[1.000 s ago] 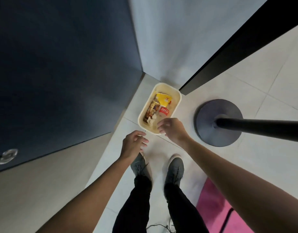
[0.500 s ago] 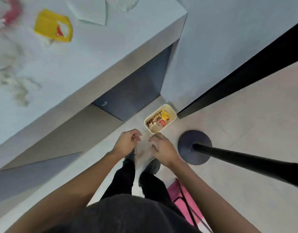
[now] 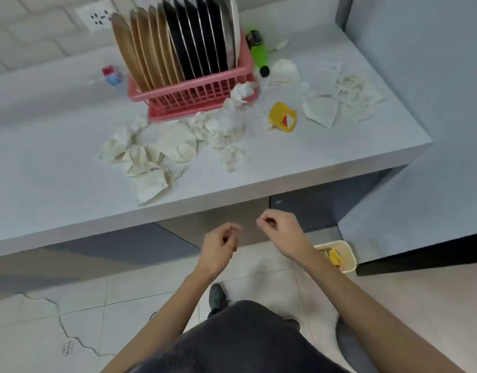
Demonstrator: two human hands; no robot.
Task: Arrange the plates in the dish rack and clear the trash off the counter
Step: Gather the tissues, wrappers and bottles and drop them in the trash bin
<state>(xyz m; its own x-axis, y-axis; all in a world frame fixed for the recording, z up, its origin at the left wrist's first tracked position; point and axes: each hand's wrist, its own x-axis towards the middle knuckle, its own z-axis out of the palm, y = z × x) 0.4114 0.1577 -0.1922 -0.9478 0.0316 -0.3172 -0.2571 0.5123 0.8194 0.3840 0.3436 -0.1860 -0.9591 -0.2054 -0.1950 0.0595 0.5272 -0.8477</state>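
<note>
Standing on edge, left-to-right row of plates (image 3: 178, 41) in dish rack (image 3: 194, 99); left hand (image 3: 221, 246), right hand (image 3: 281, 232): fingers loosely curled, empty.

Littered desk (image 3: 43, 170), plates (image 3: 178, 44) racked
Plates stand upright in the pink dish rack (image 3: 194, 96), crumpled tissues (image 3: 151, 154) in front; left hand (image 3: 221, 246) and right hand (image 3: 283, 232) hang loosely curled.

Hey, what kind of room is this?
Most likely a kitchen or pantry corner: a pink dish rack full of upright plates stands on a pale counter, a wall socket sits in the tiled wall behind, and a small trash bin is on the floor.
</note>
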